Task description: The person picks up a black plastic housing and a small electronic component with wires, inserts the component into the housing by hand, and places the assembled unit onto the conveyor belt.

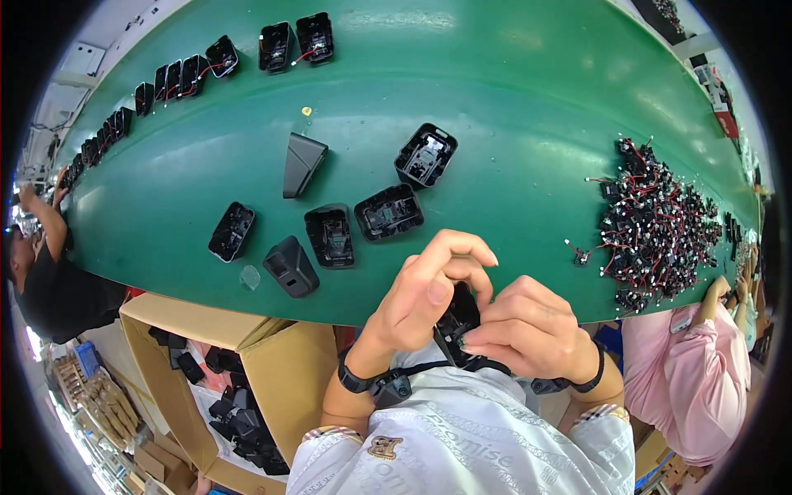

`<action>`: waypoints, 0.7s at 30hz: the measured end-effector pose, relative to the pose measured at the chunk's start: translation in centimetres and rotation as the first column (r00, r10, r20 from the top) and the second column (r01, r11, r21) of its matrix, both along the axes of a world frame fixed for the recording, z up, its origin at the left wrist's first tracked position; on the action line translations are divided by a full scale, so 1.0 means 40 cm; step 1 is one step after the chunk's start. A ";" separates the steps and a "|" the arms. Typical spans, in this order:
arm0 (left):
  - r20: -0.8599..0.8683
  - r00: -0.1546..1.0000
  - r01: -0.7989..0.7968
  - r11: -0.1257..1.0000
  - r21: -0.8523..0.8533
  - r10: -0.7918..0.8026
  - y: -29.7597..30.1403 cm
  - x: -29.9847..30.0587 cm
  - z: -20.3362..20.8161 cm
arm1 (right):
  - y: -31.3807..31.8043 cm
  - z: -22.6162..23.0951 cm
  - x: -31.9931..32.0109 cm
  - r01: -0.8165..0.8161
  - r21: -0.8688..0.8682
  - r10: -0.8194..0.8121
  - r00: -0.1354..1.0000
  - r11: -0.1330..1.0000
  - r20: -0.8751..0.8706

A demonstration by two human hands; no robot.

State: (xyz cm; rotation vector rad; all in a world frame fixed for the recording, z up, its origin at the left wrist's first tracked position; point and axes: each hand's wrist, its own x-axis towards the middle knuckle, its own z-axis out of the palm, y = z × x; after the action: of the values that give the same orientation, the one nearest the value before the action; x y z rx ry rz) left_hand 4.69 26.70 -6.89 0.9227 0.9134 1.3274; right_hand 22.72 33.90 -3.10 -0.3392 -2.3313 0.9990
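Close to my body, at the table's near edge, I hold a black plastic housing [456, 318], partly hidden behind my fingers. My left hand [417, 293] is closed around its left side, the index finger arched over the top. From the other side my right hand [532, 330] has its fingertips pressed together at the housing's lower part; whether they pinch some small part there is hidden. Beyond my hands lie open black housings [389, 213], [328, 237], [426, 155], [232, 232], hollow sides up. Two more housings [290, 266], [305, 165] show their outer shells.
A heap of small black parts with red wires [656, 223] covers the right of the green table [511, 107]. Rows of wired housings [276, 47] line the far left. An open carton [285, 384] of black pieces stands below left. Other people [62, 272], [689, 371] sit at both sides.
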 end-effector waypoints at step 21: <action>0.262 0.939 -0.271 0.947 0.172 0.221 -0.007 0.037 0.015 | -0.072 0.072 -0.003 -0.028 0.331 -0.071 0.956 0.943 0.284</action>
State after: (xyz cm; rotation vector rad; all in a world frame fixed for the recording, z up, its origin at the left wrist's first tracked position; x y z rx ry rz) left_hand 6.18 26.41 -6.28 0.7983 0.7287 1.7361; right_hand 22.58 31.01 -0.24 -0.3967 -2.7016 0.5541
